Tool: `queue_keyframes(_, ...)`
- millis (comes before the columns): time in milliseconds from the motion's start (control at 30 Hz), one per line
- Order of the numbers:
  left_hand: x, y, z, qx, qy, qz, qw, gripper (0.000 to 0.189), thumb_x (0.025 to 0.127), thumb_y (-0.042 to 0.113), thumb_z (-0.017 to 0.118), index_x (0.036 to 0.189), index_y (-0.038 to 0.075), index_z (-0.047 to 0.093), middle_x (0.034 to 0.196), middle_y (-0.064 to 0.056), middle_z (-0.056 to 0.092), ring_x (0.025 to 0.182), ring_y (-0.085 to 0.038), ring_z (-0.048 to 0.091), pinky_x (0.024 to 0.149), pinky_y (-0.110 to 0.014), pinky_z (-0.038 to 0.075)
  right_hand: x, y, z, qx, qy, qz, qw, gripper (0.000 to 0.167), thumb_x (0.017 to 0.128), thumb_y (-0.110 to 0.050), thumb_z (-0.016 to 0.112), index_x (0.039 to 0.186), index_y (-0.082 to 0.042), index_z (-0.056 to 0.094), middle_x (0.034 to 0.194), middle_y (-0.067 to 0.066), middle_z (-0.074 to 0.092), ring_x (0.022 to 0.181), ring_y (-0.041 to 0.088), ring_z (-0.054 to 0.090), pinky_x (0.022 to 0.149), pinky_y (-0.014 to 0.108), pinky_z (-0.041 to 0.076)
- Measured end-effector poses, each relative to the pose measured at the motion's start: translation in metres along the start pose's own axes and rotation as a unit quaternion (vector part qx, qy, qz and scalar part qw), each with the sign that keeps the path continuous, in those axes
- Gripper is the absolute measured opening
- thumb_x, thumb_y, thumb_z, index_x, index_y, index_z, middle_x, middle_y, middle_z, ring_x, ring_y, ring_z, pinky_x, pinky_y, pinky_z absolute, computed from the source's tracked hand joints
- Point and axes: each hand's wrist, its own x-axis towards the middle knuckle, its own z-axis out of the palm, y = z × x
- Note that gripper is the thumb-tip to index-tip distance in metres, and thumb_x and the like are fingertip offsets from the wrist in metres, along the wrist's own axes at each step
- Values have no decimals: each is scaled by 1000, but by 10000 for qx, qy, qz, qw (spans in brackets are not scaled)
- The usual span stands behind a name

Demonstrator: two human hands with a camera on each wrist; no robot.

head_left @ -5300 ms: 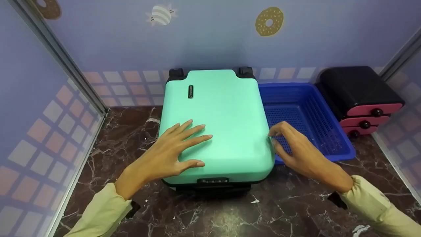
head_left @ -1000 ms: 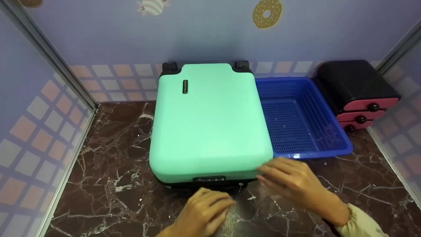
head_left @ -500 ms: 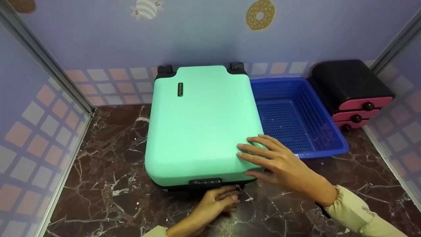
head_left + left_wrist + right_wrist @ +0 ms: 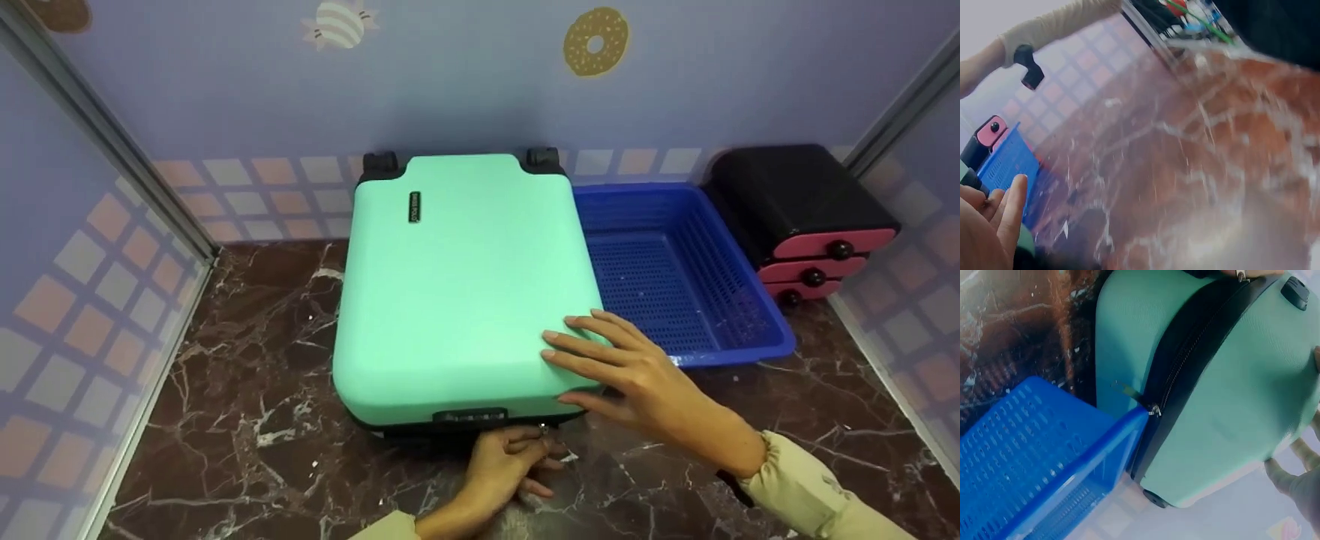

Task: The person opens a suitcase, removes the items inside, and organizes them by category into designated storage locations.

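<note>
A mint-green hard-shell suitcase (image 4: 465, 285) lies flat on the dark marbled surface, wheels toward the back wall. At its front edge, just right of the combination lock (image 4: 471, 415), my left hand (image 4: 499, 469) pinches a small metal zipper pull (image 4: 543, 429); the pinch is partly hidden by the fingers. My right hand (image 4: 637, 375) rests on the front right corner of the lid, fingers spread and fairly straight. In the right wrist view, the closed zipper (image 4: 1185, 354) runs along the suitcase's side, and a second zipper pull (image 4: 1154, 409) hangs near the basket rim.
A blue plastic basket (image 4: 750, 352) stands against the suitcase's right side. Beyond it, at the back right, is a black drawer box (image 4: 806, 187) with pink drawer fronts. Patterned panels (image 4: 480, 82) enclose the back and both sides.
Earlier my left hand lay on the lid; it came down to the front edge and now holds the zipper pull. My right hand moved from the front corner up onto the lid.
</note>
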Motion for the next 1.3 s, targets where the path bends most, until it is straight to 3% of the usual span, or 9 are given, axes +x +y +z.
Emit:
queue_keyframes(167, 2, 4, -7, 1168, -149, 1065, 9873, 21, 105, 17, 65, 111, 2, 78, 93, -13, 80, 66, -27, 76, 49, -47, 60, 1, 6, -3, 20, 133, -94, 9999, 49, 101, -40, 69, 140, -10, 69, 141, 8, 68, 130, 35, 61, 123, 44, 36)
queue_keyframes(400, -3, 8, -30, 2700, -281, 2252, 9357, 18, 106, 7, 62, 107, 1, 79, 85, -11, 78, 60, -11, 72, 48, -21, 57, 1, 9, -1, -213, 233, -189, 9993, 49, 101, -42, 68, 138, -10, 70, 140, 7, 69, 127, 34, 64, 121, 45, 39)
queue_keyframes(667, -29, 10, -80, 3093, 163, 2467, 9183, 18, 102, -3, 60, 111, -7, 74, 91, -14, 78, 75, -22, 76, 58, -25, 62, 6, 8, -1, -207, 226, -158, 9994, 47, 103, -40, 67, 139, -10, 69, 140, 8, 69, 129, 35, 62, 121, 45, 40)
queue_keyframes(733, -36, 10, -93, 3330, 313, 2568, 9067, 17, 101, -4, 60, 110, -7, 74, 90, -13, 78, 75, -22, 76, 59, -23, 61, 6, 8, -1, -158, 248, -131, 9995, 47, 103, -39, 67, 139, -10, 69, 140, 8, 69, 129, 35, 62, 121, 45, 40)
queue_keyframes(833, -46, 9, -112, 3884, 589, 3001, 8693, 14, 97, -6, 65, 107, -6, 75, 88, -12, 78, 70, -17, 74, 59, -16, 58, 4, 6, 0, -115, 262, -95, 9995, 46, 103, -39, 68, 138, -10, 70, 139, 8, 69, 128, 35, 63, 122, 43, 40)
queue_keyframes(1033, -64, 2, -158, 5256, 1633, 4175, 7230, 23, 77, -8, 83, 97, 4, 77, 79, -3, 78, 54, -5, 64, 49, -12, 50, 1, 2, 1, -60, 304, -30, 9995, 46, 102, -38, 69, 138, -10, 70, 139, 8, 70, 128, 35, 63, 121, 43, 40)
queue_keyframes(1067, -67, 3, -166, 5392, 1760, 4222, 7071, 25, 75, -7, 84, 95, 5, 77, 77, -3, 78, 53, -5, 64, 50, -12, 50, 0, 2, 1, -58, 298, -26, 9995, 46, 102, -38, 69, 138, -9, 70, 139, 8, 70, 128, 35, 63, 121, 43, 40)
queue_keyframes(1167, -74, 7, -188, 5624, 1919, 4237, 6836, 22, 75, -7, 84, 91, 6, 77, 73, -2, 76, 50, -1, 59, 47, -10, 47, 0, 2, 0, -11, 246, -14, 9997, 46, 102, -38, 69, 138, -9, 70, 139, 8, 70, 128, 35, 63, 121, 43, 40)
queue_keyframes(1300, -77, 18, -214, 5877, 1975, 4091, 6695, 20, 75, -10, 81, 88, 5, 76, 68, -1, 72, 47, 3, 50, 43, -9, 41, -1, 1, 0, -1, 96, -38, 9999, 47, 102, -38, 69, 140, -9, 69, 140, 7, 69, 129, 34, 62, 123, 42, 38)
